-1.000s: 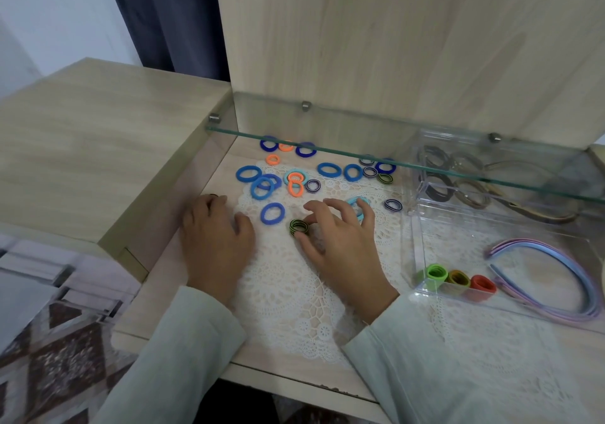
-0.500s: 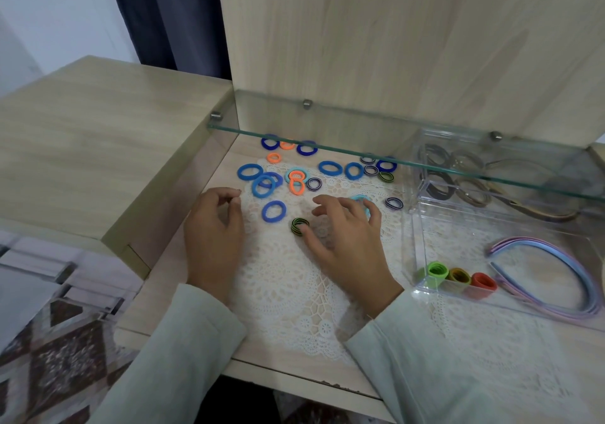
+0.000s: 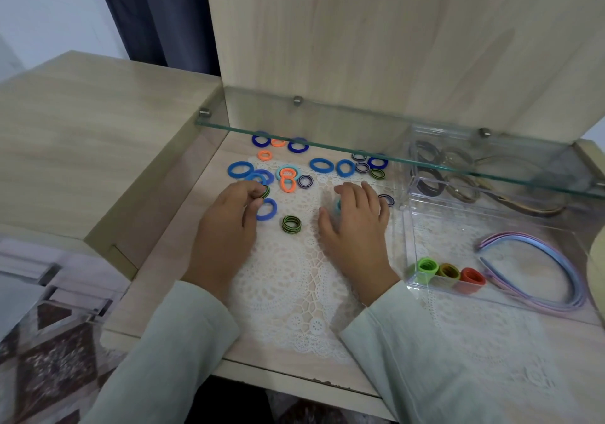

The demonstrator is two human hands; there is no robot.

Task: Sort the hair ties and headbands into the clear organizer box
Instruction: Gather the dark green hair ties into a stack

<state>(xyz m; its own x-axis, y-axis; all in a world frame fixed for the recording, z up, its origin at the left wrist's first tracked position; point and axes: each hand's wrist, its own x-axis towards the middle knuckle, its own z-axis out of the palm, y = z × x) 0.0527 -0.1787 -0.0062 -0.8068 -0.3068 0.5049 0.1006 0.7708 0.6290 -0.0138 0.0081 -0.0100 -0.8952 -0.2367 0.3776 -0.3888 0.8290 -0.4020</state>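
Several loose hair ties lie on a lace doily (image 3: pixel 294 276): blue ones (image 3: pixel 321 165), orange ones (image 3: pixel 264 155) and dark striped ones (image 3: pixel 305 181). My left hand (image 3: pixel 226 227) pinches a green-and-black tie (image 3: pixel 265 191) between thumb and fingertips, just above a blue tie (image 3: pixel 269 210). A small stack of green-and-black ties (image 3: pixel 291 224) sits between my hands, touched by neither. My right hand (image 3: pixel 357 230) rests palm down, its fingers over a light blue tie (image 3: pixel 337 204). The clear organizer box (image 3: pixel 407 243) stands to the right, holding green (image 3: pixel 427 265), olive and red ties, and pastel headbands (image 3: pixel 556 260).
A glass shelf (image 3: pixel 360 151) runs low over the back of the desk, above the farthest ties and the box's rear compartments with dark ties and headbands (image 3: pixel 429 186). A wooden panel rises behind; a raised cabinet top (image 3: pixel 98 135) borders the left.
My left hand has moved forward and right and now pinches a green-and-black tie. My right hand has slid right, off the green-and-black stack.
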